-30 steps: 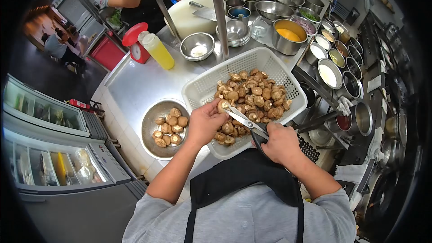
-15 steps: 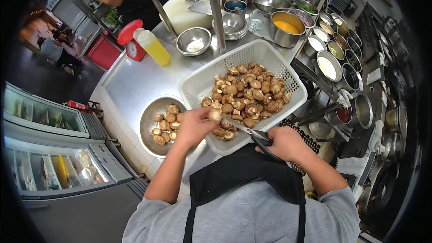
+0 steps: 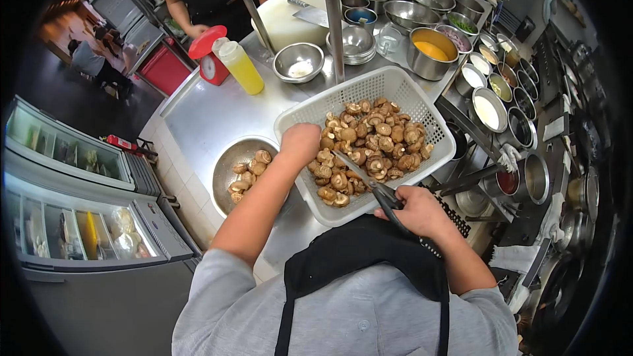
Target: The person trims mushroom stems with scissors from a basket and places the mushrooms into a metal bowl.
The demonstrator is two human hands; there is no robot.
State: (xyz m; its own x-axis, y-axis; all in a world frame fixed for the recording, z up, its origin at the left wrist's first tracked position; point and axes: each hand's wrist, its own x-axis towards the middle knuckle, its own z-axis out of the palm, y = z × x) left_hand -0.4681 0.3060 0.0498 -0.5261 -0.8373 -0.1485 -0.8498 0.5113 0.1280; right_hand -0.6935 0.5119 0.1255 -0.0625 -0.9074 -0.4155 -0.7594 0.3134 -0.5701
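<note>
My right hand [image 3: 422,211] grips a pair of scissors [image 3: 359,173] by the dark handles, the blades reaching over the mushrooms. Curled over the basket's left side, my left hand [image 3: 301,144] is closed; its fingertips and anything in them are hidden. Brown shiitake mushrooms [image 3: 379,135] are heaped in the white perforated plastic basket [image 3: 432,102]. To the left, a round metal bowl [image 3: 227,155] holds several more mushrooms [image 3: 254,168], some with pale undersides up; my left forearm partly covers it.
Behind the basket are a metal post [image 3: 333,26], stacked steel bowls [image 3: 356,43], a yellow squeeze bottle [image 3: 241,69] and a red scale [image 3: 212,69]. A cleaver [image 3: 310,12] lies on a round white board [image 3: 283,23]. Ingredient pots [image 3: 432,56] stand right. Another person's hand [image 3: 196,31] is near the scale.
My left hand has moved up and away from the scissors, to the basket's left side. The mushroom it held at the blades is no longer visible in it. The other person's arm has lowered.
</note>
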